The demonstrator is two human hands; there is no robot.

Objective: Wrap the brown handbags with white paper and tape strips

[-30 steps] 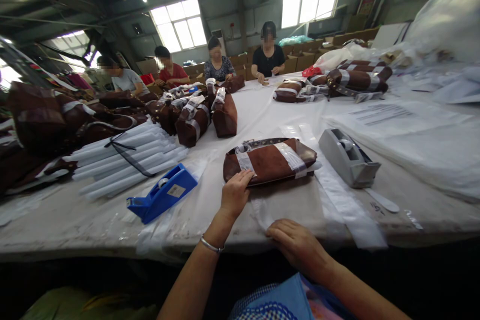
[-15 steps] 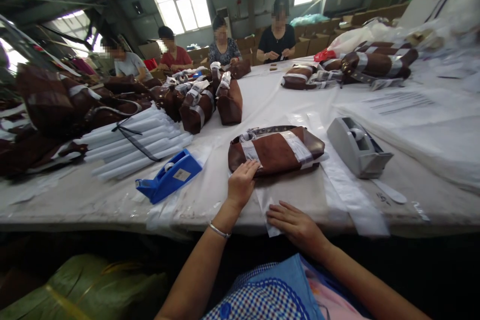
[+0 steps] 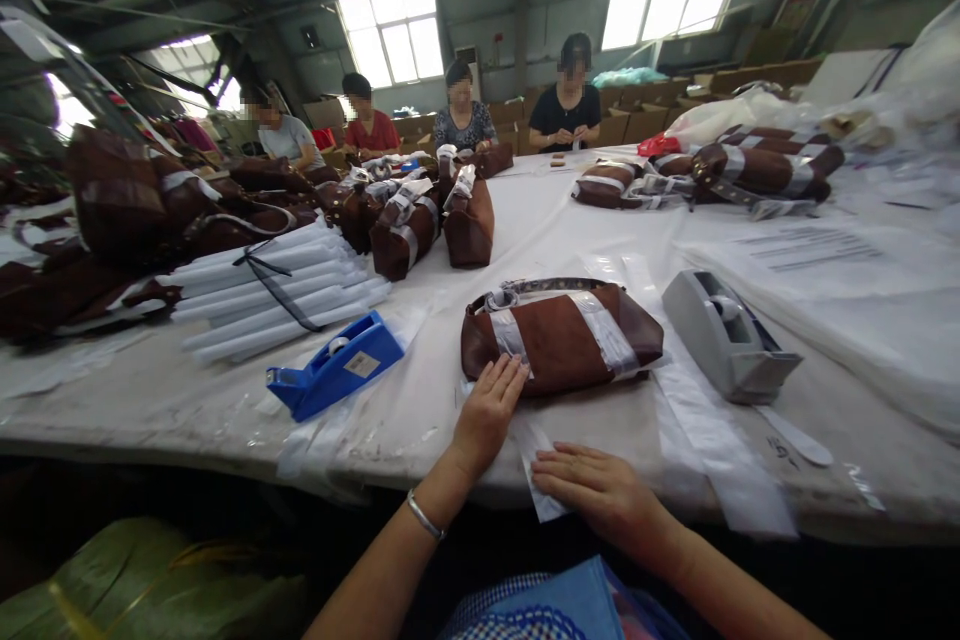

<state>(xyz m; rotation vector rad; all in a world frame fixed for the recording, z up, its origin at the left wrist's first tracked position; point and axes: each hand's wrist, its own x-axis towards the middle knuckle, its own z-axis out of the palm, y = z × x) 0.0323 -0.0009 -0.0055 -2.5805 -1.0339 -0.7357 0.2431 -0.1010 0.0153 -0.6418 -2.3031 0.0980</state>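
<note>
A brown handbag (image 3: pixel 559 350) lies on its side in front of me, with two clear plastic strips wrapped around it and its studded strap along the far edge. My left hand (image 3: pixel 487 410) rests on the bag's near left corner, fingers stretched out over the left plastic strip (image 3: pixel 510 335). Flat near the table edge, my right hand (image 3: pixel 600 490) touches a clear plastic strip (image 3: pixel 541 492) that hangs slightly over the edge. Its fingers are extended and hold nothing. A blue tape dispenser (image 3: pixel 337 365) stands left of the bag, a grey tape dispenser (image 3: pixel 724 340) to the right.
Rolled white sheets tied with a black ribbon (image 3: pixel 266 290) lie at left. Brown bags (image 3: pixel 469 220) are piled behind them, and more wrapped bags (image 3: pixel 757 170) lie at back right. Plastic strips (image 3: pixel 720 450) hang over the table edge. Several people sit across the table.
The view has tilted up a little, so the table sits lower in the picture. Both hands stay nearly where they were, the left on the bag and the right on the strip.
</note>
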